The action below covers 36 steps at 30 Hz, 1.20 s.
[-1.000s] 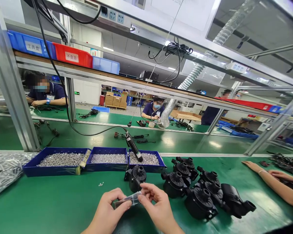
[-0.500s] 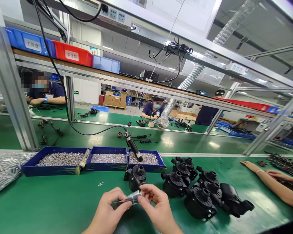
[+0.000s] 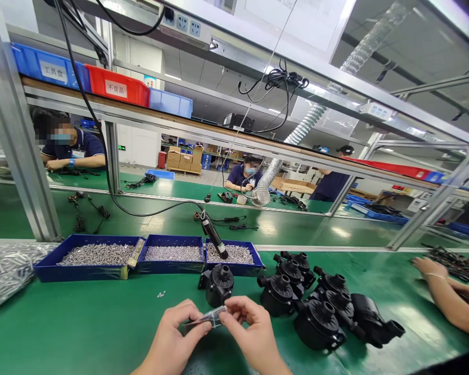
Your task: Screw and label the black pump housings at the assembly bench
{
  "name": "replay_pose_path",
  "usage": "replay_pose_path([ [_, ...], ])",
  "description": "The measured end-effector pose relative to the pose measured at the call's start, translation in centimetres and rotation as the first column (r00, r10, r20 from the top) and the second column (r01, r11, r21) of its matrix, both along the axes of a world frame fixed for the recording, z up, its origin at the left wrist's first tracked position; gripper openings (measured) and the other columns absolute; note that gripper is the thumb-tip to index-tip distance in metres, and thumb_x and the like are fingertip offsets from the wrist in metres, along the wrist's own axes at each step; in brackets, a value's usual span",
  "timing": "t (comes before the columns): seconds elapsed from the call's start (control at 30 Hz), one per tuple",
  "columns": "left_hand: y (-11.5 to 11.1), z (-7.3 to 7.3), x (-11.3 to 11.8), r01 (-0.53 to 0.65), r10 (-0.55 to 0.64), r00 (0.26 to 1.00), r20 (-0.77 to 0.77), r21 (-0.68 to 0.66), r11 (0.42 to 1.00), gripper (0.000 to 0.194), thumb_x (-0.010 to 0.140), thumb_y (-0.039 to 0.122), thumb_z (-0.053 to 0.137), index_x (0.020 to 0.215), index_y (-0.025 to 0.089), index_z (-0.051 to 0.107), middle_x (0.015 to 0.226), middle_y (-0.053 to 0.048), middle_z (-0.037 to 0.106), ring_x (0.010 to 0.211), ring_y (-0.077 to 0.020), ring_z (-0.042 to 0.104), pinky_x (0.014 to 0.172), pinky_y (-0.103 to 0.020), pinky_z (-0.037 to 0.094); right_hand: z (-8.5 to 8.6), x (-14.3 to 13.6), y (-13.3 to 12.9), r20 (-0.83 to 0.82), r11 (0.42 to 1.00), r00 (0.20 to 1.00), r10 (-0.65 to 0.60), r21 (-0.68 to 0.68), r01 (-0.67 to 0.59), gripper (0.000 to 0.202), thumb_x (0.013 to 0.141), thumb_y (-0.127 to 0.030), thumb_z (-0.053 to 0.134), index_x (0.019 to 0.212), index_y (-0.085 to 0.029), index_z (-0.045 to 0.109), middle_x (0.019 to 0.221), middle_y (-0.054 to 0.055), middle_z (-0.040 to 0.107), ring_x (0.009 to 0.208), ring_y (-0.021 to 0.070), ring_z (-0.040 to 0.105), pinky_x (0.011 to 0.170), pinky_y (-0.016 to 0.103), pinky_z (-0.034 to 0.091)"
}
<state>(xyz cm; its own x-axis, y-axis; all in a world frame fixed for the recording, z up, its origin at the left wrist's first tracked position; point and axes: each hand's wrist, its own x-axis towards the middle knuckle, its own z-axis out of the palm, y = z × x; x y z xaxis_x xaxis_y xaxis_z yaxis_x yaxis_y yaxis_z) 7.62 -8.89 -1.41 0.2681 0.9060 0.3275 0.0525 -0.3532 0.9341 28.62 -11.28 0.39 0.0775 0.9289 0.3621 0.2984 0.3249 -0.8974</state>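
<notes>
My left hand (image 3: 180,333) pinches a small flat piece, dark at one end and shiny silver with a pale band at the other (image 3: 214,316). My right hand (image 3: 252,330) has its thumb and fingers closed on the silver end. I cannot make out what kind of piece it is. Just beyond my fingertips a black pump (image 3: 219,285) stands on the green bench. Over the right-hand screw bin hangs a black electric screwdriver (image 3: 213,235) on a wire. A few small white washers (image 3: 161,295) lie to the left of my hands.
Blue bins hold long screws (image 3: 101,255), tiny metal parts (image 3: 174,254) and more screws (image 3: 238,255). Several black pumps (image 3: 320,325) crowd the right side. A plastic bag of metal parts (image 3: 8,271) lies left. A co-worker's arm (image 3: 449,297) rests at far right by black cables (image 3: 453,263).
My hands and the piece have hardly moved. The co-worker's hand at the right has drawn back to the black cables. Cables on the strip behind the bins have shifted slightly right.
</notes>
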Motion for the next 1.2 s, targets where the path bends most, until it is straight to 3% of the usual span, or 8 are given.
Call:
replay_pose_path([
  [0.43,-0.3,0.1,-0.1,-0.005,0.003,0.999,-0.043,-0.044,0.999,0.039,0.093,0.051,0.072,0.071,0.02,0.066,0.074,-0.003,0.062,0.075,-0.0206,0.055,0.074,-0.031,0.038,0.7,0.2,0.0,0.159,0.984,0.985,0.06,0.158,-0.085,0.015,0.099,-0.029,0.07,0.089,-0.021,0.077,0.088,0.007,0.074,0.074,0.0187,0.066,0.065,0.028,0.052],
  [0.6,0.9,-0.1,-0.3,0.025,-0.011,0.999,0.052,-0.292,0.956,0.051,0.084,0.066,0.073,0.073,0.019,0.059,0.069,0.001,0.054,0.067,-0.0171,0.046,0.065,-0.028,0.033,1.3,0.2,-0.9,0.297,0.939,0.944,0.142,0.261,-0.224,0.012,0.1,-0.021,0.064,0.09,-0.022,0.071,0.099,0.009,0.063,0.084,0.0206,0.064,0.07,0.03,0.055],
  [0.73,2.5,-0.3,-1.5,0.132,-0.156,0.988,-0.007,-0.486,0.864,0.041,0.069,0.05,0.085,0.075,0.018,0.059,0.066,0.004,0.052,0.062,-0.0141,0.045,0.06,-0.025,0.031,0.5,1.0,-0.2,0.096,0.948,0.992,-0.08,0.316,0.046,0.005,0.101,-0.023,0.063,0.102,-0.025,0.068,0.104,0.008,0.061,0.091,0.0205,0.061,0.078,0.031,0.056],
  [0.83,3.6,-0.6,-2.6,0.245,-0.294,0.956,-0.027,-0.48,0.842,0.043,0.067,0.045,0.089,0.09,0.017,0.066,0.071,0.003,0.058,0.063,-0.0143,0.05,0.057,-0.023,0.035,-1.1,2.3,1.6,-0.003,0.964,0.974,-0.229,0.136,0.227,0.053,0.092,-0.02,0.063,0.144,-0.028,0.052,0.137,0.013,0.058,0.119,0.0259,0.06,0.096,0.039,0.056],
  [0.93,4.9,-1.3,-3.1,0.141,-0.168,0.984,-0.067,-0.293,0.946,0.041,0.081,0.052,0.079,0.099,0.017,0.067,0.088,-0.004,0.066,0.078,-0.0206,0.061,0.064,-0.028,0.051,-2.5,3.0,3.5,0.099,0.984,0.986,-0.132,-0.105,0.142,0.101,0.076,-0.017,0.066,0.166,-0.028,0.021,0.155,0.018,0.048,0.126,0.0299,0.058,0.093,0.043,0.056],
  [1.03,6.2,-2.4,-3.1,-0.009,0.011,0.993,-0.12,0.017,1.0,0.047,0.086,0.033,0.075,0.13,0.022,0.068,0.131,-0.013,0.067,0.117,-0.0299,0.065,0.094,-0.042,0.06,-2.2,2.1,4.6,0.183,0.982,0.983,0.022,-0.188,0.013,0.119,0.076,-0.023,0.072,0.17,-0.025,-0.002,0.144,0.017,0.06,0.116,0.029,0.066,0.092,0.042,0.055],
  [1.1,6.7,-3.0,-2.9,0.023,-0.015,0.993,-0.117,0.066,0.998,0.078,0.08,0.022,0.079,0.154,0.029,0.054,0.153,-0.014,0.056,0.14,-0.0343,0.055,0.115,-0.052,0.051,-1.0,0.9,4.7,0.247,0.985,0.966,0.074,-0.169,-0.032,0.122,0.078,-0.027,0.077,0.169,-0.023,-0.005,0.128,0.012,0.069,0.109,0.0291,0.07,0.096,0.043,0.052],
  [1.2,6.5,-3.3,-2.6,0.131,-0.123,0.982,-0.141,0.05,0.99,0.109,0.07,0.014,0.09,0.165,0.032,0.04,0.162,-0.014,0.048,0.151,-0.0382,0.044,0.129,-0.06,0.034,1.1,-1.1,4.2,0.402,0.988,0.911,0.092,-0.151,-0.034,0.129,0.072,-0.027,0.084,0.17,-0.022,-0.001,0.107,0.007,0.074,0.091,0.0302,0.072,0.081,0.038,0.05],
])
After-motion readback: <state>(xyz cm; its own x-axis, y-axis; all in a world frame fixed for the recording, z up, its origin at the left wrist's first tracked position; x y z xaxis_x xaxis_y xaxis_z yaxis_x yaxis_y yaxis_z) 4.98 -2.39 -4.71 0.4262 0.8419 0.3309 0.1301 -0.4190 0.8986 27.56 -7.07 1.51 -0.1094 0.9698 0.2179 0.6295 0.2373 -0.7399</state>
